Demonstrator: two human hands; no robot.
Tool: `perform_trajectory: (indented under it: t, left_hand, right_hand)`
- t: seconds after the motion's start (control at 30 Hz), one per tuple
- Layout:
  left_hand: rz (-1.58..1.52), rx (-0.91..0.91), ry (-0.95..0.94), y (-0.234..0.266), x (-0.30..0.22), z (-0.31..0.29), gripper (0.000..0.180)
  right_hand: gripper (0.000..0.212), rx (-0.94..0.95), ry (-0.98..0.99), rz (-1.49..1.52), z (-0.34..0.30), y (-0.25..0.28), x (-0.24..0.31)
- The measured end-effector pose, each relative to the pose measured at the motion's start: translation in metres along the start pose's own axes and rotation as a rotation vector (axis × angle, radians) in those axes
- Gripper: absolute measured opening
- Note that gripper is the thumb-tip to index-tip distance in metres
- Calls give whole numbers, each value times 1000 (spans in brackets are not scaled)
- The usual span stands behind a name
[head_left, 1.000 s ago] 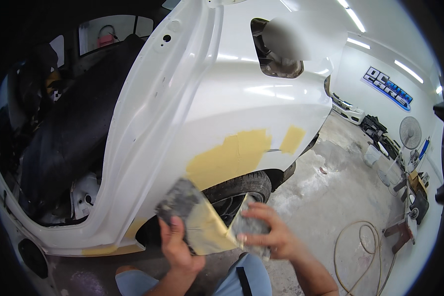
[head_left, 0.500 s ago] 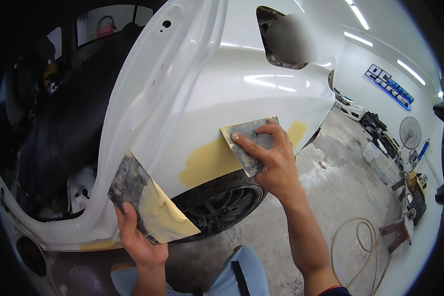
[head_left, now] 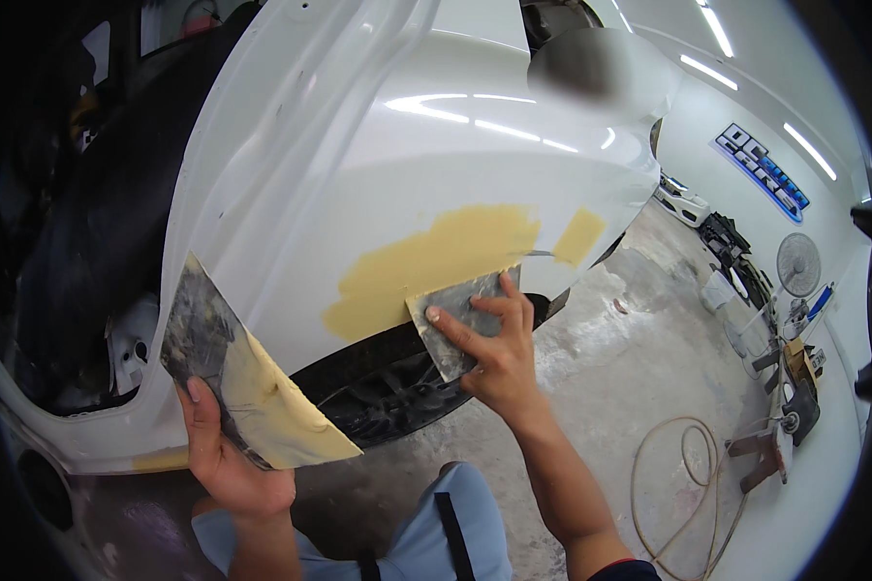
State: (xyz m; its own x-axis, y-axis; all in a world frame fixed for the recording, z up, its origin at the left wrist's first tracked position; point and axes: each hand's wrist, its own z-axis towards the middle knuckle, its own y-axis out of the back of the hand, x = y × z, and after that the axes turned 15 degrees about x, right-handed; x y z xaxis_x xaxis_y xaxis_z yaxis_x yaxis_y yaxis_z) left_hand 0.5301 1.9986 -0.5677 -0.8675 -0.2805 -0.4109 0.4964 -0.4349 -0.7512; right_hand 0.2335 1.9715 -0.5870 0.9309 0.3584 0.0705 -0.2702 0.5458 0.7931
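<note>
My right hand (head_left: 499,353) grips a grey filler spreader (head_left: 455,324), fingers splayed over its face. Its upper edge meets the lower border of a yellow body filler patch (head_left: 436,257) on the white car panel (head_left: 358,184), just above the wheel arch. In my left hand (head_left: 233,450) is a grey mixing board (head_left: 213,339), tilted, thumb on its face. Yellow filler (head_left: 286,412) coats the board's right part. A smaller yellow patch (head_left: 579,238) sits farther right on the panel. The spreader hides part of the wheel arch and tyre.
Below the panel is a black wheel (head_left: 388,397). At left, the door opening (head_left: 77,252) shows a dark interior. A hose (head_left: 639,484) lies coiled on the concrete floor (head_left: 591,387). A fan (head_left: 798,264), a stool-like stand (head_left: 761,450) and car parts line the right wall.
The spreader has moved down and left, off the upper filler area to its lower border. More of the yellow patch shows. The board appears lower and farther left as the view shifts.
</note>
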Motion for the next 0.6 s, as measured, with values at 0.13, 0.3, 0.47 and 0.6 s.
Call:
perform_trajectory:
  t: [0.13, 0.3, 0.47, 0.6]
  left_hand:
    - [-45, -36, 5, 7, -4, -7, 39]
    - [45, -49, 15, -7, 23, -10, 41]
    - [-2, -32, 288, -38, 74, -37, 50]
    - [63, 2, 207, -22, 46, -31, 43]
  right_hand:
    - [84, 275, -149, 107, -52, -7, 14]
    - [69, 20, -176, 640, -85, 46, 47]
    - [60, 145, 155, 1155, -68, 88, 91]
    - [70, 405, 302, 718, -52, 93, 71]
